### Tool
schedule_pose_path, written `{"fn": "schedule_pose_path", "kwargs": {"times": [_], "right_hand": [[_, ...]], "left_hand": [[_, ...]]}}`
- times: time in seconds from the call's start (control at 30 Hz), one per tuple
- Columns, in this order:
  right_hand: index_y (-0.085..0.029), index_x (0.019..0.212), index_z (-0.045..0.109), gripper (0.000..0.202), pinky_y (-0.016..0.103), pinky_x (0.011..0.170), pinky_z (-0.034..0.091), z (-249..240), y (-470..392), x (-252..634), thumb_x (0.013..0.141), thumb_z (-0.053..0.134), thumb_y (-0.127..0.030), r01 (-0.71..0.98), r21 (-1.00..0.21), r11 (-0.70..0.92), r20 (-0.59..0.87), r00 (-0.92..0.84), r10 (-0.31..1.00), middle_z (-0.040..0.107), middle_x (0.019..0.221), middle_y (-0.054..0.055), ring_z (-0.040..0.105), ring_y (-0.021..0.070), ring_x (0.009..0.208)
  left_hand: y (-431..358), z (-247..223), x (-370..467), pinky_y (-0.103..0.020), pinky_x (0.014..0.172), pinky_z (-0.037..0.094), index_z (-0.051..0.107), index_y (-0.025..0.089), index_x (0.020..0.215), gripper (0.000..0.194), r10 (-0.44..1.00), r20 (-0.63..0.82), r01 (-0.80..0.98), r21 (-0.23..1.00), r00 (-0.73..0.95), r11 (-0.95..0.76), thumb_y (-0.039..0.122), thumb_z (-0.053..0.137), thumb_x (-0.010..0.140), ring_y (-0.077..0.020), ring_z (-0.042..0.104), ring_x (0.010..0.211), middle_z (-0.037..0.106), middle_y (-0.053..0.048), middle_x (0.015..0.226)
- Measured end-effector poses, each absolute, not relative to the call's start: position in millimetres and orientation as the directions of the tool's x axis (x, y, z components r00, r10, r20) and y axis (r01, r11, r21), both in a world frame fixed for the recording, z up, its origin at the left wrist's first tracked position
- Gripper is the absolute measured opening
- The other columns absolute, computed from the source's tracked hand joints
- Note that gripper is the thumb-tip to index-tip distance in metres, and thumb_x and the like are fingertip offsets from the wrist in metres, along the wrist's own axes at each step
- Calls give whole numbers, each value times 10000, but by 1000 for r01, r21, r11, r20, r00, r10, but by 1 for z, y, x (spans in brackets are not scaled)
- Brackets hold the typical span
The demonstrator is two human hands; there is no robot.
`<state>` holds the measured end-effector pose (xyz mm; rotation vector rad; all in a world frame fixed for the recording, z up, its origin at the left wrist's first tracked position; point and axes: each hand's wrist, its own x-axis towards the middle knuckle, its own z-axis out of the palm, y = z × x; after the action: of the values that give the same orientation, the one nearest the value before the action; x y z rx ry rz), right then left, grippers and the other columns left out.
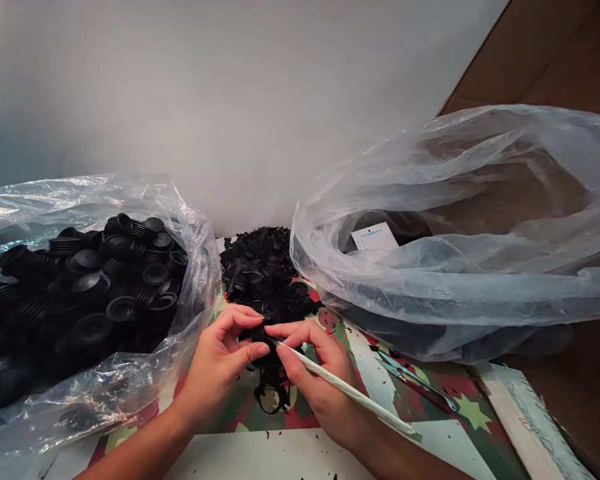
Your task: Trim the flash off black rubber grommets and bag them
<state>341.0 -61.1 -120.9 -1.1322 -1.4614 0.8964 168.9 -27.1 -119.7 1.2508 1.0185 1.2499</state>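
Observation:
Between my two hands is a black ribbed rubber part (261, 335). My left hand (230, 343) pinches it from the left with thumb and fingers. From the right, my right hand (320, 363) holds a long tool with a white wrapped handle (355, 395), its thin tip against the part. The handle slants down across my right palm toward the wrist. Just below the part, a black ring-shaped piece (271, 397) lies on the patterned cloth. Behind my hands rises a heap of black rubber parts and scraps (263, 263).
On the left, a clear plastic bag (203, 260) holds many black ribbed parts (93, 327). At right, another clear bag (460, 293) lines a cardboard box (555, 60), with a white label (375, 237). Scissors (420, 380) and a board (530, 420) lie at right.

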Motion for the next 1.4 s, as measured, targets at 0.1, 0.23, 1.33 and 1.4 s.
{"fn": "schedule_pose_path", "kwargs": {"times": [0.1,0.23,1.33,1.4], "right_hand": [[-243,776,619,123,355,781,541,-123,-60,341,892,599,-279,224,-930,293,295,-23,955,793,1012,55,728,233,912],[-244,766,618,122,366,803,531,-126,-60,341,885,598,-259,243,-913,327,330,-26,943,789,977,47,718,233,903],[-236,904,585,145,394,862,397,-137,-24,374,984,487,-164,760,-476,443,674,-8,739,766,938,39,676,217,852],[-242,879,577,171,380,831,418,-137,-25,376,987,467,-168,754,-474,454,680,-15,733,760,924,42,680,214,832]], "left_hand": [[-29,-119,170,-287,812,519,784,211,798,202,987,127,-65,990,95,-121,226,903,636,-223,599,937,618,-53,911],[-31,-120,170,-239,666,514,790,225,812,180,984,147,-18,989,96,-146,265,890,668,-212,574,896,566,-50,915],[-28,-121,165,-312,784,539,763,219,1037,369,970,-91,-205,969,224,138,405,864,736,-224,680,871,712,-64,972],[-25,-120,164,-329,808,556,758,201,1012,397,973,-147,-311,930,177,197,391,898,693,-217,695,848,736,-62,950]]}}
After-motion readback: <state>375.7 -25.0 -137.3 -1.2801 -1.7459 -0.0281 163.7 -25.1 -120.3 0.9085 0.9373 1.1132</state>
